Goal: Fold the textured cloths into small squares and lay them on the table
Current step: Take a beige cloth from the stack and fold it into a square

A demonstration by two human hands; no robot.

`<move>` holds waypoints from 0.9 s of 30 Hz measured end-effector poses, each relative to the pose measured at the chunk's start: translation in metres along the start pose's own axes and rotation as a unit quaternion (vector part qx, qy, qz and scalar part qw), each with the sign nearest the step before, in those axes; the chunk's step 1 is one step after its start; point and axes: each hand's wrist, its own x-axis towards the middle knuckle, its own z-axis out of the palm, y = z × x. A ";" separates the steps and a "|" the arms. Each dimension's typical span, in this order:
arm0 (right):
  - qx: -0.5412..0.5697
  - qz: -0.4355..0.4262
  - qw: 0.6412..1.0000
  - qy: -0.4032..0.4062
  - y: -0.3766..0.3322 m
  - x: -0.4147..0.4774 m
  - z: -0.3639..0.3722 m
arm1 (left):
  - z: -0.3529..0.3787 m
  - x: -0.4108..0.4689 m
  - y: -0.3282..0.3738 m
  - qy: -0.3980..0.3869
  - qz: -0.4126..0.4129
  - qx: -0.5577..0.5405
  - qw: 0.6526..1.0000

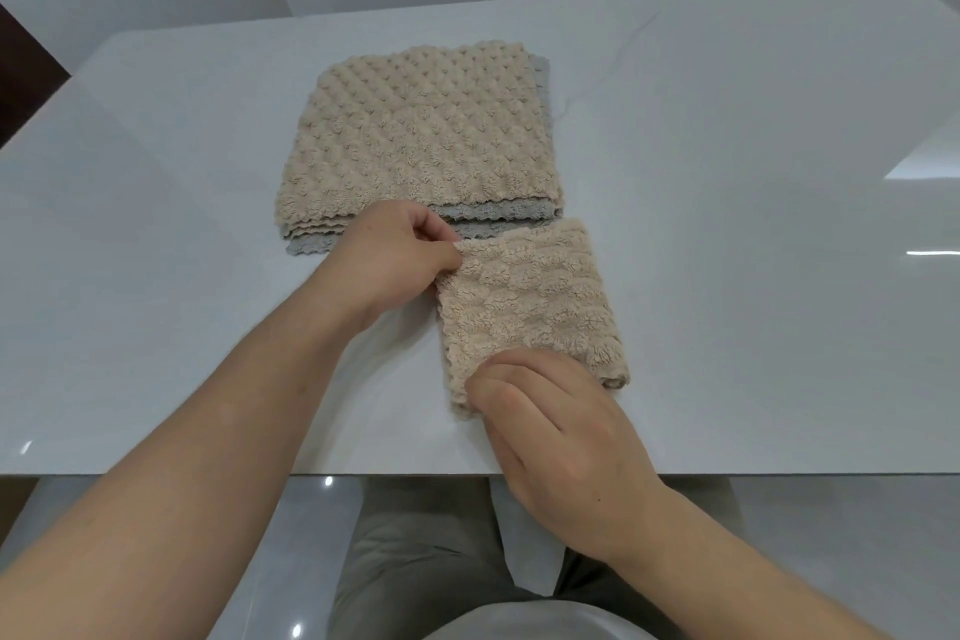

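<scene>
Corners of cloth (530, 296) pinched by left grip (400, 257) and right grip (561, 442), right thumb unseen.

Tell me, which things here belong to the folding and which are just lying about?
In the job: folded beige cloth, pinched by the left hand and right hand; stack of beige and grey cloths behind it; white table.
Not in the job: the person's grey trousers; dark panel far left.

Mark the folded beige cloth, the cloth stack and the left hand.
folded beige cloth (535, 296): head view, middle of its top face.
cloth stack (415, 130): head view, top beige layer.
left hand (400, 257): head view, back of the hand.
</scene>
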 end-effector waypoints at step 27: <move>0.045 0.337 0.938 -0.066 0.060 0.077 -0.075 | -0.009 -0.038 0.019 -0.019 0.170 -0.080 0.982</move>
